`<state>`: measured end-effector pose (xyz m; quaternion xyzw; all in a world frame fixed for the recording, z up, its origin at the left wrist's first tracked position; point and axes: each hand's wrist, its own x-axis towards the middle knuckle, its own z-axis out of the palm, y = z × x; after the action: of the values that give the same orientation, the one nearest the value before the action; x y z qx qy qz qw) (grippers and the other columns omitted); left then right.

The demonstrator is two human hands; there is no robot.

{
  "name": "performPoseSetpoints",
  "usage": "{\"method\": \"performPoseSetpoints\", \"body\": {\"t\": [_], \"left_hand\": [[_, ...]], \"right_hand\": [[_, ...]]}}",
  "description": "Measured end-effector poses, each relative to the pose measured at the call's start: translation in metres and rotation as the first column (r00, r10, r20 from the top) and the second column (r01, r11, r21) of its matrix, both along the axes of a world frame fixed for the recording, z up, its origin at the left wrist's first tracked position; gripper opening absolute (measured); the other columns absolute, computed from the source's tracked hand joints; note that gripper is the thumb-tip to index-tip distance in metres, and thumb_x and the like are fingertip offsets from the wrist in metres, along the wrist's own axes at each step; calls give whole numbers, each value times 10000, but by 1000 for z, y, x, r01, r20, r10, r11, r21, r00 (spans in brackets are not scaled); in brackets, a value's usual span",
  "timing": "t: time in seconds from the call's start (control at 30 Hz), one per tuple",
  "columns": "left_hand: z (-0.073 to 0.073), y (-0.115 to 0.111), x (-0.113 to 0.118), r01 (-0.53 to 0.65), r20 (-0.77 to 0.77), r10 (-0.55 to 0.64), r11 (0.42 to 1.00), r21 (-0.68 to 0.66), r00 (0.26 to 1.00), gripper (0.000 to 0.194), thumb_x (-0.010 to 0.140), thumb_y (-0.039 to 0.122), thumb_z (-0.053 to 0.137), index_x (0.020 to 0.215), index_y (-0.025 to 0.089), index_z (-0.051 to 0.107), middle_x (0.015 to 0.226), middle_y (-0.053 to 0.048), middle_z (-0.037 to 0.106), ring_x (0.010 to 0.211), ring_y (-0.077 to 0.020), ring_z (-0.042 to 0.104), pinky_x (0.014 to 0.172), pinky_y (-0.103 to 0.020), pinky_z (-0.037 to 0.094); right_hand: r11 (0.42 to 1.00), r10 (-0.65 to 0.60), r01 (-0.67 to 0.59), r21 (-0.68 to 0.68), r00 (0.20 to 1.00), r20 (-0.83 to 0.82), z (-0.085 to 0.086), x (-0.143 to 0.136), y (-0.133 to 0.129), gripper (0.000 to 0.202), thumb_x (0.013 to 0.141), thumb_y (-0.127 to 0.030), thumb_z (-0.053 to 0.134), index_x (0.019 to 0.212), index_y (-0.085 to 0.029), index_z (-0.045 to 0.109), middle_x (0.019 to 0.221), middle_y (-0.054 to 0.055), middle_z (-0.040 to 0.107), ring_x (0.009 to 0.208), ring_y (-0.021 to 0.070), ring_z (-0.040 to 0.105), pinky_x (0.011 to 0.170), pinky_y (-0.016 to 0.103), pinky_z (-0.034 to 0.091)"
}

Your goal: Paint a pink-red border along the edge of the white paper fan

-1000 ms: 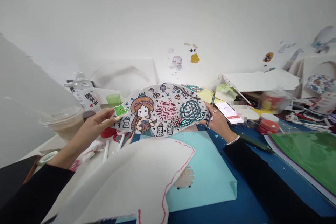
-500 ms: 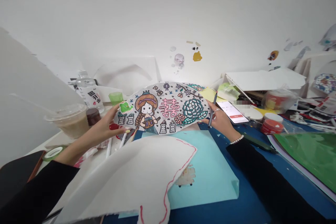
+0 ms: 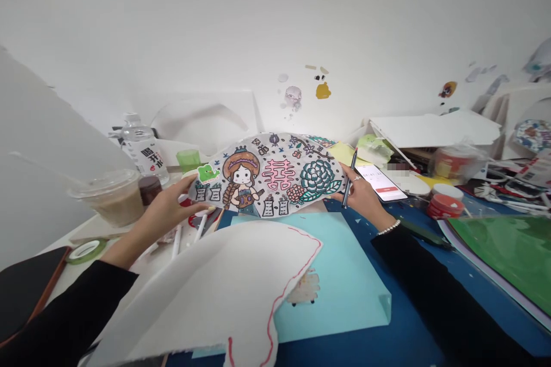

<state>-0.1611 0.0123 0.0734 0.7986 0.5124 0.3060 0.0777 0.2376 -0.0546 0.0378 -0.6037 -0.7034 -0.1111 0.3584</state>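
Observation:
A fan-shaped paper drawing (image 3: 258,180) stands tilted up between my hands, showing a figure in a brown hat, pink characters and teal flowers. At its left end, beside a green elephant sticker (image 3: 208,172), my left hand (image 3: 174,206) pinches the paper's edge. My right hand (image 3: 358,192) grips the other end, with a dark pen (image 3: 350,178) held upright among its fingers. Below the drawing lies a torn white sheet (image 3: 202,292) with a red line along its edge. It partly covers a light blue sheet (image 3: 344,281).
On the left are a lidded drink cup (image 3: 114,198), a water bottle (image 3: 144,152) and a green tape roll (image 3: 86,251). To the right are a lit phone (image 3: 383,183), red-lidded jars (image 3: 445,205) and a green sheet (image 3: 512,252). A white wall (image 3: 258,23) rises behind.
My left hand has shifted slightly left and up with its end of the drawing. The right hand stays almost still, holding the drawing and the pen.

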Motion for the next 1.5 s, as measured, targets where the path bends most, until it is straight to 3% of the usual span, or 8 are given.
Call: {"method": "performPoseSetpoints", "body": {"t": [0.13, 0.37, 0.5, 0.57, 0.7, 1.0, 1.33, 1.5], "left_hand": [[-1, 2, 3, -24, -29, 23, 1000, -14, 999, 760, 594, 596, 519, 1184, 130, 412, 1094, -114, 564, 924, -257, 533, 834, -364, 389], [-7, 7, 2, -7, -56, 2, 997, -73, 998, 785, 601, 527, 570, 1233, 140, 312, 1137, -135, 518, 930, -259, 544, 811, -360, 419], [-5, -2, 13, -35, -81, 23, 988, -153, 996, 868, 561, 568, 593, 1244, 141, 271, 930, -104, 601, 757, -254, 598, 661, -349, 471], [-2, -7, 23, -106, -110, 94, 988, -113, 990, 888, 562, 605, 572, 1240, 116, 272, 871, -99, 616, 760, -276, 603, 630, -346, 469], [3, -15, 41, -309, -170, 308, 951, 20, 936, 879, 595, 673, 492, 1223, 89, 299, 1007, -169, 588, 898, -348, 570, 661, -388, 452], [6, -21, 56, -412, -155, 421, 907, 89, 894, 839, 598, 706, 474, 1192, 126, 349, 977, -157, 613, 886, -352, 576, 623, -370, 438], [4, -19, 52, -376, -118, 382, 924, 75, 916, 781, 639, 680, 453, 1189, 137, 343, 1001, -157, 591, 900, -331, 565, 622, -342, 419], [-3, -14, 44, -327, -79, 331, 943, 61, 940, 658, 700, 602, 435, 1168, 145, 367, 863, -96, 600, 788, -265, 572, 593, -290, 400]], "right_hand": [[1000, 5, -5, 31, 1000, -1, -2, 3, 1, 689, 713, -426, 552, 1297, -147, 316, 1007, 122, 603, 760, 251, 578, 565, 304, 429], [997, -47, 45, 66, 998, 28, -2, 5, 0, 702, 716, -447, 548, 1308, -161, 301, 931, 104, 623, 696, 242, 576, 514, 290, 407], [996, -66, 65, 65, 998, 16, -1, 5, -1, 706, 713, -453, 551, 1306, -156, 309, 874, 97, 625, 682, 244, 577, 503, 289, 402], [995, -72, 72, 67, 997, 2, -1, 5, -1, 703, 712, -450, 554, 1304, -155, 317, 849, 93, 628, 675, 244, 578, 502, 289, 403], [996, -60, 61, 65, 998, -24, -2, 4, -1, 701, 705, -438, 565, 1301, -154, 329, 821, 86, 635, 658, 239, 582, 503, 289, 412], [997, -29, 35, 70, 995, -92, -4, 7, -1, 711, 706, -408, 574, 1318, -172, 302, 859, 81, 645, 664, 223, 594, 546, 297, 449], [999, -10, 15, 47, 994, -110, -7, 7, 2, 739, 698, -375, 584, 1333, -182, 260, 910, 91, 651, 686, 241, 605, 546, 305, 447], [998, -23, 29, 59, 995, -97, -6, 8, 2, 737, 695, -366, 586, 1332, -187, 261, 1044, 112, 611, 743, 254, 601, 554, 310, 447]]}}
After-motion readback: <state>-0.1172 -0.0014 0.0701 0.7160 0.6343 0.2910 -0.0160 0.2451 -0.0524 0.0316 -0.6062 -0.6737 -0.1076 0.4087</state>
